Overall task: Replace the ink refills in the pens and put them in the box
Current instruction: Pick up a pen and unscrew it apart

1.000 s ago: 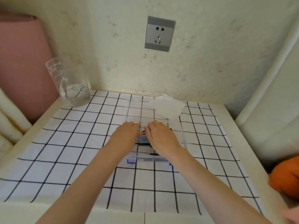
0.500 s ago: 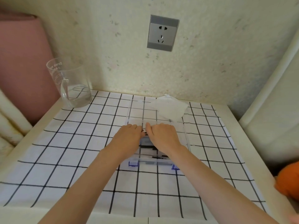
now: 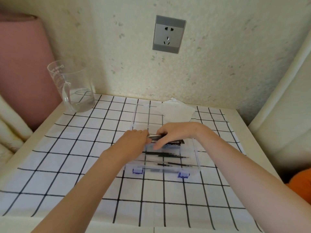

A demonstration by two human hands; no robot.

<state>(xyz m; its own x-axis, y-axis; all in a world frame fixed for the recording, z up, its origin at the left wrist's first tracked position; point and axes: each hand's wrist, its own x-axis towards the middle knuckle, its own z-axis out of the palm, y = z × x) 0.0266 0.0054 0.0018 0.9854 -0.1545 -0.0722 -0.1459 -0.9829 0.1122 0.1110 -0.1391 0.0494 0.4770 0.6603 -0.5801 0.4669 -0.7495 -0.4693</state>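
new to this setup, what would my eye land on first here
Two hands meet over a clear box in the middle of the checked cloth: the right hand grips a bundle of pens, and the left hand reaches their end. Loose black refills lie in the box's near half. A water jug stands at the far left, a grey socket on the wall behind.

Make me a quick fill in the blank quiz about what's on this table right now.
The clear box has two ____ latches.
Loose black refills lie ____ the box.
The right hand grips a bundle of ____.
The glass jug stands to the box's ____.
Missing: blue; inside; pens; left.
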